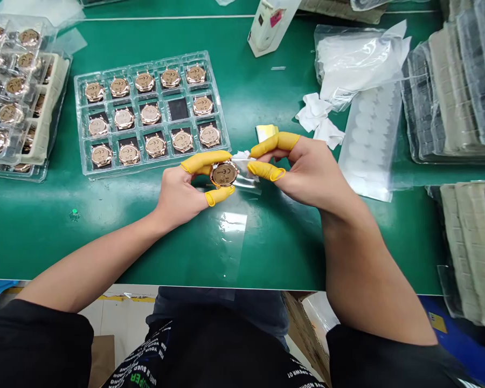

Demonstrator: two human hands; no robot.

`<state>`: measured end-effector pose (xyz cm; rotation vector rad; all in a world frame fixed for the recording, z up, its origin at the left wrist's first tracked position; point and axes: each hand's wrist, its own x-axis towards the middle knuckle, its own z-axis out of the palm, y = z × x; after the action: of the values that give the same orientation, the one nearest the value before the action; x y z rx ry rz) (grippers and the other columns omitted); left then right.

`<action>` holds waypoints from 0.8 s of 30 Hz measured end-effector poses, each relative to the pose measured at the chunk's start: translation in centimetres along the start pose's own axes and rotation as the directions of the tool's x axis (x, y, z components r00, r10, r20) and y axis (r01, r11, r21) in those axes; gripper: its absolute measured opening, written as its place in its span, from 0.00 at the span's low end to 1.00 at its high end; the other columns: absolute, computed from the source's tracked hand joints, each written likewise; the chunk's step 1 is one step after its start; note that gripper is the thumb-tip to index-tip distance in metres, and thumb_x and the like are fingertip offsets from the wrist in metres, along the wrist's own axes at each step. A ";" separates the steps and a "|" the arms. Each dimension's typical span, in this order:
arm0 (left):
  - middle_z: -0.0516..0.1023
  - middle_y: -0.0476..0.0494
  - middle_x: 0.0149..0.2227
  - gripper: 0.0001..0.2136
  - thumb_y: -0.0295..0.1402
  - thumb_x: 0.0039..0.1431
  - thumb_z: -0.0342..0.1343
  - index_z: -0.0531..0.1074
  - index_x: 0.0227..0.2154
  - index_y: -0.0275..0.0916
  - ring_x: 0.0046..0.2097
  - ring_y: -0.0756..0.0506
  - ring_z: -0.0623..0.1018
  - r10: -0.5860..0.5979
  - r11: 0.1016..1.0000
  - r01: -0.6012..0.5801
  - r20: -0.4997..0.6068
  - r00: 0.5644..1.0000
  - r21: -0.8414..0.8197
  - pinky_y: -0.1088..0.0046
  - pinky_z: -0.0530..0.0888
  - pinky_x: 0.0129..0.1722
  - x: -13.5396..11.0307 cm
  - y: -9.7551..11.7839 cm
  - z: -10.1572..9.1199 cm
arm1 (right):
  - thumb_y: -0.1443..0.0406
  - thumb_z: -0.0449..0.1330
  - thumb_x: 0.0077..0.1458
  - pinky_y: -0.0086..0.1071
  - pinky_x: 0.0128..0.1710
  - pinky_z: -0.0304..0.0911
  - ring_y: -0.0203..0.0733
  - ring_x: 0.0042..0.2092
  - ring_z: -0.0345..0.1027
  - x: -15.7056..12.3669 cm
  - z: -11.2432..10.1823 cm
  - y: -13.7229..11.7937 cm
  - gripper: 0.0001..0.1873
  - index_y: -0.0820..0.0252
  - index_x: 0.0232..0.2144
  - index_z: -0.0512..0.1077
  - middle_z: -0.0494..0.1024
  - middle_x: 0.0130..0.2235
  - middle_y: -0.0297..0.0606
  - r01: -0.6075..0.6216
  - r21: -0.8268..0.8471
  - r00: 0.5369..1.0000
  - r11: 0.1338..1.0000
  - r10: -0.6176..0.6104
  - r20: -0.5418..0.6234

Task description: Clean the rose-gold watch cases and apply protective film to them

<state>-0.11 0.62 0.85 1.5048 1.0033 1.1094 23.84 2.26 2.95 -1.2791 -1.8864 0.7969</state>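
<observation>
"What have you got there?"

"A round rose-gold watch case [224, 174], clamped between finger and thumb of my left hand [184, 194], held above the green mat [145, 237], just beside the clear plastic tray [222, 118]."

"And your right hand [307, 175]?"

"Bent at the wrist, its yellow finger cots [275, 141] pinching a clear film [246, 175] against the case's edge. My fingers partly hide the film, and the marks on the case's back are hard to read."
</observation>
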 end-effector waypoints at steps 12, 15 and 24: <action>0.89 0.44 0.42 0.30 0.33 0.41 0.77 0.80 0.51 0.37 0.43 0.43 0.89 -0.163 0.973 0.168 0.045 0.986 -0.160 0.69 0.87 0.46 1.0 -0.4 -0.2 | 0.62 0.69 0.56 0.51 0.50 0.71 0.49 0.46 0.75 -0.1 -0.4 -0.5 0.02 0.50 0.34 0.80 0.82 0.49 0.40 0.231 -0.143 0.969 0.962 -0.240 -0.052; 0.89 0.45 0.40 0.29 0.30 0.42 0.75 0.80 0.52 0.37 0.43 0.42 0.89 -0.219 0.961 0.224 0.045 0.975 -0.164 0.69 0.88 0.45 1.0 -0.3 -0.2 | 0.51 0.72 0.55 0.50 0.46 0.71 0.49 0.46 0.73 -0.2 0.0 -1.5 0.12 0.50 0.30 0.79 0.79 0.54 0.41 0.265 0.168 0.958 0.950 -0.239 -0.161; 0.88 0.47 0.44 0.28 0.28 0.45 0.73 0.80 0.52 0.38 0.44 0.44 0.88 -0.144 0.975 0.153 0.065 0.987 -0.164 0.69 0.88 0.48 0.7 -0.8 0.0 | 0.59 0.68 0.60 0.61 0.58 0.64 0.59 0.56 0.69 -0.8 0.9 -0.7 0.10 0.50 0.45 0.81 0.81 0.48 0.43 0.075 -0.287 0.987 0.955 -0.112 -0.115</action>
<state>0.02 1.47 0.22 1.2957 0.9451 1.0168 22.99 1.21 2.83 -1.3635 -1.9877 0.3941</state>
